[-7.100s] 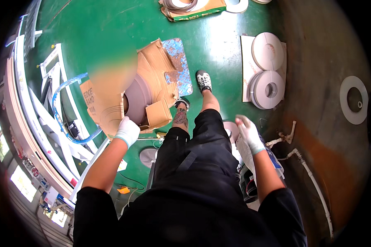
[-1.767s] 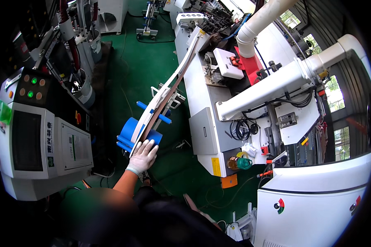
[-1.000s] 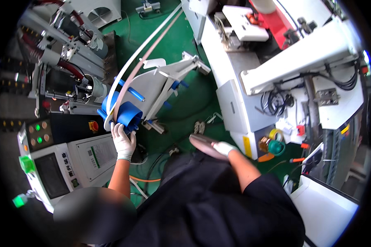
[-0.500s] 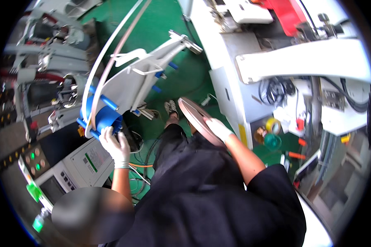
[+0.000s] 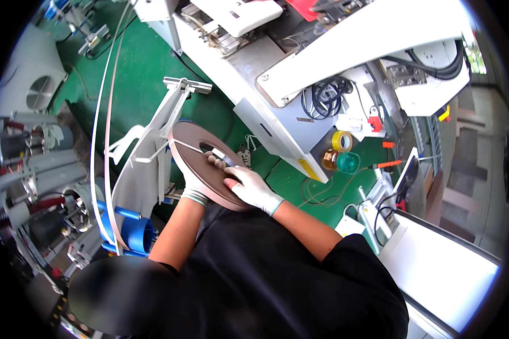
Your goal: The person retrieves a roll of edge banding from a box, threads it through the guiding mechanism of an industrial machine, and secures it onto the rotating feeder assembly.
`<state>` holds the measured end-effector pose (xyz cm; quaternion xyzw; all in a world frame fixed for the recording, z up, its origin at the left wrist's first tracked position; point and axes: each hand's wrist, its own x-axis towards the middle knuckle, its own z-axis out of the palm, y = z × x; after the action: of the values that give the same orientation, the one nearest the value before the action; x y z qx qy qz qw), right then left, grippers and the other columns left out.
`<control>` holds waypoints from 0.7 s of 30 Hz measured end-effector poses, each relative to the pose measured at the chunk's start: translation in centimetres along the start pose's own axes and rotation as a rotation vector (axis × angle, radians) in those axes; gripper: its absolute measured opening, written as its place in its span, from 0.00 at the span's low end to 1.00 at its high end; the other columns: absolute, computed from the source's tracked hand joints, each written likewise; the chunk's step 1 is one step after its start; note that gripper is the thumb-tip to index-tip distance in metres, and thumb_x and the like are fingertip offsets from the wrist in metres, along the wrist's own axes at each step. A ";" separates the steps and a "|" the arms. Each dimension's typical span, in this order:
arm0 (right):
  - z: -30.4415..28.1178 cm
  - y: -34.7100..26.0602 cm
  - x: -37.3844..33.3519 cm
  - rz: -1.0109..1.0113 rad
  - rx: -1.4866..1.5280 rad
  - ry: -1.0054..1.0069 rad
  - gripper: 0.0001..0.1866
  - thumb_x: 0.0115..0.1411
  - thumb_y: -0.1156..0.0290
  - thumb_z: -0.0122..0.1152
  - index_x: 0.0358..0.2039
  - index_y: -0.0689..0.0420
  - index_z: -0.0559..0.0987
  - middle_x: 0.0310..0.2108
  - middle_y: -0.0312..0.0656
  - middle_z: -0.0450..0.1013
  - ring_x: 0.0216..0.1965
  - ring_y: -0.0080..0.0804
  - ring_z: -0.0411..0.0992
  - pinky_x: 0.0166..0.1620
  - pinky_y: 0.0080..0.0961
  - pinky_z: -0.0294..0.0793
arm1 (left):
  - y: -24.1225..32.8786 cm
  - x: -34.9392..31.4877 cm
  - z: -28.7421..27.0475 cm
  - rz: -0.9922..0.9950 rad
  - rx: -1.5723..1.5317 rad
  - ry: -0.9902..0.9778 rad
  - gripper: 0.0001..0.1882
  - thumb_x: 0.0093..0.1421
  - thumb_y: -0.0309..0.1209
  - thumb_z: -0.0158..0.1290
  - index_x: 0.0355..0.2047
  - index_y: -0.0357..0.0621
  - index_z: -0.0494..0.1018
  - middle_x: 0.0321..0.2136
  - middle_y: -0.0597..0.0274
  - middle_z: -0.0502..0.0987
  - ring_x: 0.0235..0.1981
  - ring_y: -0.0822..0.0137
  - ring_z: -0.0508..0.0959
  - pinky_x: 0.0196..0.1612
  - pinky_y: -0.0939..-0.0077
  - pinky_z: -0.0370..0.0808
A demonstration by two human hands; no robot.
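A large flat brown reel (image 5: 193,146) of banding, with a hole at its centre, stands tilted against the white metal stand (image 5: 163,130) in front of me. My right hand (image 5: 253,189), in a white glove, lies flat on the reel's near face. My left hand (image 5: 198,183), also gloved, comes from under the reel's lower edge, its fingers reaching up to the centre hole. A thin white strip (image 5: 188,146) runs across the reel's face.
A long white band (image 5: 100,147) curves down the left to a blue hub (image 5: 136,234). White machine housing (image 5: 345,39) fills the top right, with cables, a yellow tape roll (image 5: 341,140) and a teal cup (image 5: 349,162) on the green floor (image 5: 141,62). Grey machines stand at left.
My left hand has left the blue hub and come up to the reel. Both hands have moved the brown reel from my right side onto the white stand.
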<state>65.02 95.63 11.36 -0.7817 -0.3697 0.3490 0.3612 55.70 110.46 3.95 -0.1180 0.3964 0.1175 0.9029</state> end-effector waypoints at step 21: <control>-8.0 31.2 9.1 0.680 -0.267 0.498 0.36 0.59 0.58 0.56 0.67 0.50 0.60 0.49 0.53 0.74 0.48 0.50 0.75 0.53 0.42 0.72 | 1.5 -8.0 0.2 0.162 0.530 0.296 0.18 0.68 0.40 0.43 0.40 0.36 0.71 0.24 0.57 0.75 0.24 0.62 0.75 0.37 0.71 0.76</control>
<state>86.13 86.19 -12.90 -0.9589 -0.0351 0.1983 0.1999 50.13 110.97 9.85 0.1376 0.5483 0.0630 0.8224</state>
